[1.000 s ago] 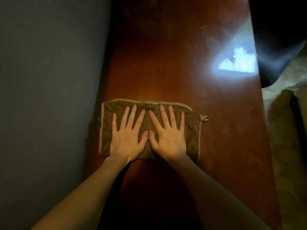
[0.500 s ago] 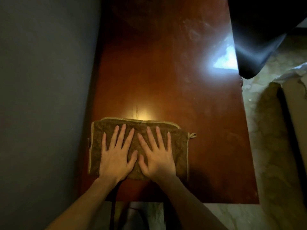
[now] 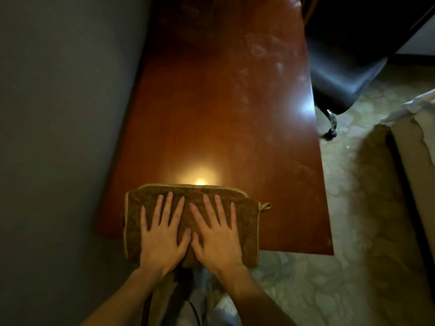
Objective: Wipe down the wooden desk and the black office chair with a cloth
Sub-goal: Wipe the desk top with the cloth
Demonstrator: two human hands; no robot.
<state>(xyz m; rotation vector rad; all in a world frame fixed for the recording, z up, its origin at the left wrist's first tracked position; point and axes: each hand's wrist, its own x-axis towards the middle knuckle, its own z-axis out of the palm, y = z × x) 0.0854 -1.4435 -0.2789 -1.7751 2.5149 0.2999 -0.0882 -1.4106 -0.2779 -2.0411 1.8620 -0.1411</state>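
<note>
Head view, nearest zone: two bare forearms enter from the bottom edge. Left hand [image 3: 162, 241] and right hand [image 3: 215, 238] lie flat, palms down, side by side on the cloth [image 3: 247, 222], thumbs touching or nearly so. All fingers [image 3: 169, 208] are straight and spread apart, pressing on the cloth and gripping nothing. The cloth is a folded brown towel with pale edging and a small hanging loop at its right corner; it sits at the near end of the tabletop [image 3: 223, 114], its near edge overhanging. No label or writing can be read. Middle zone: a warm light reflection just beyond the cloth, pale smudges on the reddish wood further on. Far right: black office chair [image 3: 348, 67], beside the tabletop edge, on patterned floor [image 3: 329, 290]. Left: grey wall [image 3: 58, 137]
</note>
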